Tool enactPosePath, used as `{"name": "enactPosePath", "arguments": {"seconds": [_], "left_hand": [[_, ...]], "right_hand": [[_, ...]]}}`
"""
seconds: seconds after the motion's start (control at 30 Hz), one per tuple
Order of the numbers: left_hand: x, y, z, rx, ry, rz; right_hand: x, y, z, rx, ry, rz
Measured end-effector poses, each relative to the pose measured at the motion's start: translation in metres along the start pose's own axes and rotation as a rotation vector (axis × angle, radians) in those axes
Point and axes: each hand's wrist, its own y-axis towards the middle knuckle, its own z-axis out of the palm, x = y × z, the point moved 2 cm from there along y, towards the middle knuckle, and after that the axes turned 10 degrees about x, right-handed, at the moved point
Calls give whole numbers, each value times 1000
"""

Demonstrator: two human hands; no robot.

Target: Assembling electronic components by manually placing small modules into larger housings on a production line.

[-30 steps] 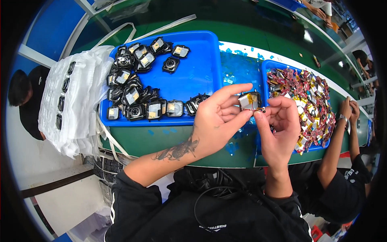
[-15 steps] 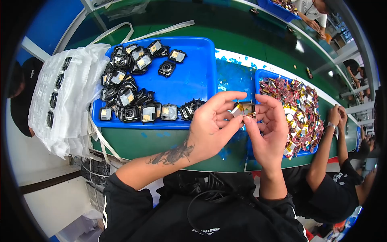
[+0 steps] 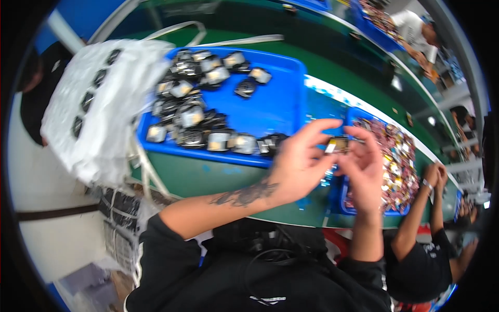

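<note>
Between my two hands I hold a small dark smartwatch case point(image 3: 340, 145), with a pale, yellowish piece showing in it. My left hand point(image 3: 299, 166) grips its left side, the thumb and fingers bent in on it. On the other side my right hand point(image 3: 365, 164) has its fingers curled round the edge and its thumb low in front. Motion blur hides the finer detail. Left of my hands is a blue tray point(image 3: 267, 99) holding many black watch cases point(image 3: 191, 117), some showing silvery insides. The held case is over the table between this tray and a second one.
At right stands a smaller blue tray point(image 3: 349, 205) heaped with small red, yellow and silvery parts point(image 3: 397, 166). Stacked white plastic sheets point(image 3: 65, 140) with watch cases lie at far left. A co-worker's forearms point(image 3: 416, 213) rest beside the right tray. White straps point(image 3: 244, 39) cross the green table point(image 3: 208, 179).
The whole view has shifted, with trays and hands now lying further right in the picture, and it has blurred. Both hands still hold the watch case.
</note>
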Motion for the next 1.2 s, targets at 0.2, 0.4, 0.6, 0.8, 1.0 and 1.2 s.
{"name": "enactPosePath", "arguments": {"seconds": [0.2, 0.4, 0.6, 0.8, 1.0, 1.2], "left_hand": [[-71, -33, -72, -364, 1512, 136], [-86, -91, -133, -406, 1938, -117], [-89, -61, -129, -340, 1810, -150], [-73, -34, -151, -233, 1953, -130], [-83, 14, -114, -251, 1625, 33], [-44, 37, -46, 24, 218, -119]], "right_hand": [[24, 112, -65, 165, -451, 138], [-46, 219, -126, -13, -517, 423], [-31, 205, -156, -67, -655, 373], [35, 137, -186, -55, -1020, 69], [47, 43, -170, 281, -1133, 112], [24, -13, -167, 177, -1276, -35]]}}
